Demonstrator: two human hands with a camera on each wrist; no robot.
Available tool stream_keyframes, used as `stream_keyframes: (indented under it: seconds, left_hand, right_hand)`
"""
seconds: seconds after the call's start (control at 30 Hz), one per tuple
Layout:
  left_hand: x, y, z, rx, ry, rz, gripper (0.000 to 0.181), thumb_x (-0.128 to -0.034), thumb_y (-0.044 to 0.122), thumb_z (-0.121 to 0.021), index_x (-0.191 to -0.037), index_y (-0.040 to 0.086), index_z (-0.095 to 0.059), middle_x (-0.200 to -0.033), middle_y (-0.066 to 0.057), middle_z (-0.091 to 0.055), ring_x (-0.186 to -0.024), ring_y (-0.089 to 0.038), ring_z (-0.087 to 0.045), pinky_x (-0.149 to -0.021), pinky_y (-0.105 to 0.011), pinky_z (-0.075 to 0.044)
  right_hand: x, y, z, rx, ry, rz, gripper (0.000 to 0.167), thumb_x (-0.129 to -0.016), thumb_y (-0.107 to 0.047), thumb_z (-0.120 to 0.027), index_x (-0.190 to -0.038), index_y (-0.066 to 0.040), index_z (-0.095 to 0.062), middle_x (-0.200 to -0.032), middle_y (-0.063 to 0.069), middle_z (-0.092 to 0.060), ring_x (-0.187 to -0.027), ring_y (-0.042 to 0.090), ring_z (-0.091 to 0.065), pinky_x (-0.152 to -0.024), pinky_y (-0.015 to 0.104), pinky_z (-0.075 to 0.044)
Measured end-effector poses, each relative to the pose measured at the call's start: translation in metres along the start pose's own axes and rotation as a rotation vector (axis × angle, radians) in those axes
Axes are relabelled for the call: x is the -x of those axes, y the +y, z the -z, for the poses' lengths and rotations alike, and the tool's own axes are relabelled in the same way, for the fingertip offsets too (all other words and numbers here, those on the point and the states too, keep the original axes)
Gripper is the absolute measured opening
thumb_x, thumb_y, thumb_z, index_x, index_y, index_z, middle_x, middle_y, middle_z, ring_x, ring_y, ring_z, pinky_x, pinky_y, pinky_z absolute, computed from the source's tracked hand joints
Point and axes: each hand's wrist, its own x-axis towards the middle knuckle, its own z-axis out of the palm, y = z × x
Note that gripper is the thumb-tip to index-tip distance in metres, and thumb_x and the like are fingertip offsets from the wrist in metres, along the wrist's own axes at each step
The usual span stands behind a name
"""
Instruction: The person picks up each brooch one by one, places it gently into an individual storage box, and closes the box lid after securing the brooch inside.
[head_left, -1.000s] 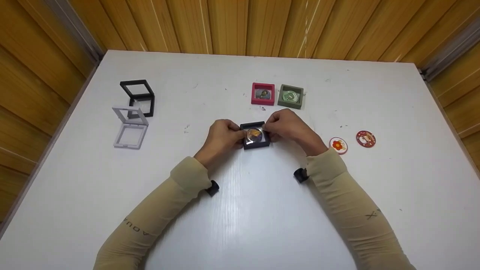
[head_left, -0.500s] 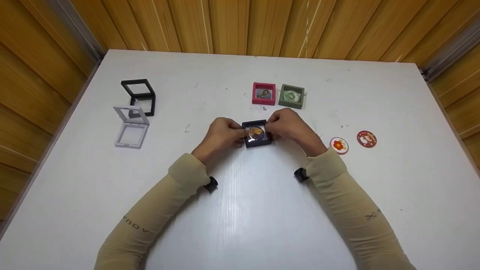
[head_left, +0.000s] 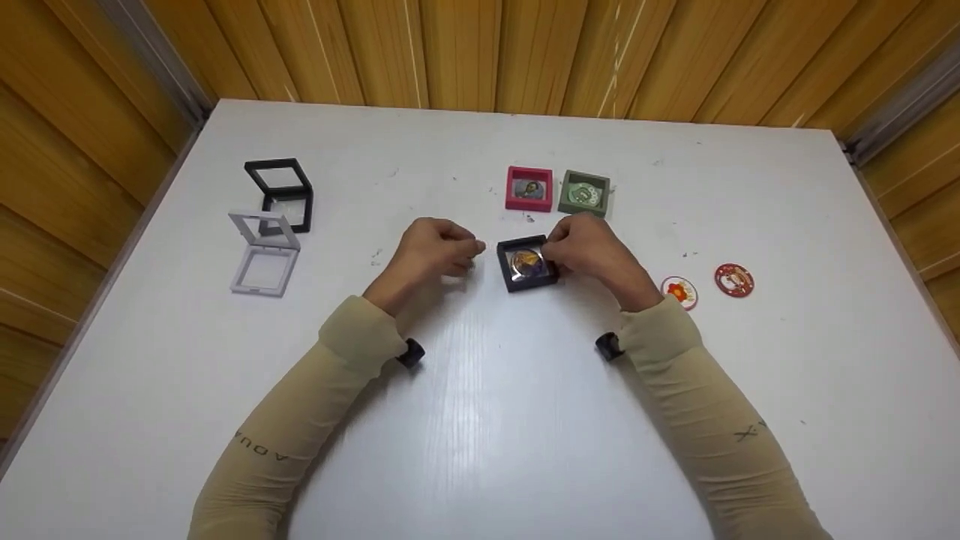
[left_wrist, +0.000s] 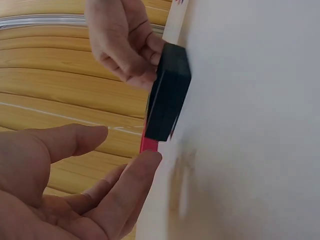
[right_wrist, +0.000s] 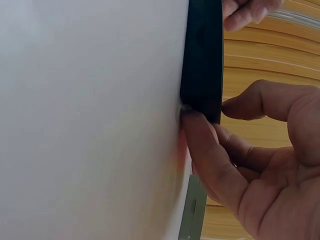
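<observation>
Two hands show in the head view, over the white tabletop (head_left: 465,420). The right hand (head_left: 589,244) pinches a dark box (head_left: 532,285) by its right side, covering part of that edge. A round badge (head_left: 527,264) is inside, but its picture is hard to see. The left hand (head_left: 435,251) is near the box's other side, thumb and fingers apart. In the left wrist view, the dark box hides most of a red box (left_wrist: 149,145). In the right wrist view, the dark box is cut off on top, and only some of a green box (right_wrist: 194,210) shows.
</observation>
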Motion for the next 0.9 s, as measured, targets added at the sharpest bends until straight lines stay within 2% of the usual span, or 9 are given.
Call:
stream_keyframes:
  seconds: [0.13, 0.33, 0.43, 0.73, 0.9]
  left_hand:
    - [0.001, 0.007, 0.018, 0.042, 0.035, -0.039, 0.029, -0.0983, 0.015, -0.077, -0.118, -0.005, -0.071, -0.113, -0.016, -0.074, -0.098, -0.027, -0.074, -0.084, -0.032, -0.062]
    - [0.006, 0.017, 0.045, 0.125, 0.099, -0.078, 0.031, -0.0988, 0.015, -0.076, -0.122, -0.005, -0.07, -0.117, -0.017, -0.073, -0.109, -0.037, -0.072, -0.086, -0.034, -0.062]
    - [0.009, 0.021, 0.059, 0.12, 0.146, -0.091, 0.033, -0.0996, 0.016, -0.076, -0.124, -0.004, -0.07, -0.118, -0.017, -0.072, -0.111, -0.038, -0.071, -0.087, -0.033, -0.062]
    - [0.022, 0.032, 0.106, 0.075, 0.296, -0.162, 0.036, -0.1021, 0.023, -0.074, -0.129, -0.001, -0.07, -0.124, -0.015, -0.07, -0.109, -0.026, -0.071, -0.092, -0.03, -0.059]
    - [0.031, 0.037, 0.132, 0.064, 0.391, -0.166, 0.042, -0.1004, 0.03, -0.077, -0.133, 0.004, -0.07, -0.129, -0.012, -0.069, -0.115, -0.025, -0.069, -0.098, -0.031, -0.057]
  right_hand:
    - [-0.001, 0.004, 0.006, 0.008, 0.005, -0.006, 0.029, -0.09, -0.011, -0.064, -0.111, 0.007, -0.075, -0.096, 0.013, -0.072, -0.073, 0.013, -0.062, -0.064, 0.025, -0.049]
    - [-0.004, 0.01, 0.016, 0.004, 0.0, -0.037, 0.03, -0.091, -0.011, -0.066, -0.113, 0.008, -0.074, -0.097, 0.014, -0.073, -0.074, 0.015, -0.064, -0.065, 0.026, -0.051]
    - [-0.004, 0.013, 0.022, 0.011, -0.001, -0.056, 0.03, -0.093, -0.011, -0.066, -0.115, 0.008, -0.074, -0.101, 0.016, -0.073, -0.076, 0.017, -0.065, -0.066, 0.027, -0.051]
    - [-0.004, 0.021, 0.038, 0.033, 0.003, -0.098, 0.032, -0.095, -0.012, -0.066, -0.117, 0.009, -0.073, -0.102, 0.018, -0.073, -0.079, 0.019, -0.066, -0.069, 0.03, -0.053]
    - [-0.004, 0.029, 0.046, 0.012, -0.008, -0.118, 0.033, -0.096, -0.013, -0.066, -0.118, 0.01, -0.072, -0.101, 0.017, -0.073, -0.078, 0.018, -0.067, -0.072, 0.031, -0.055]
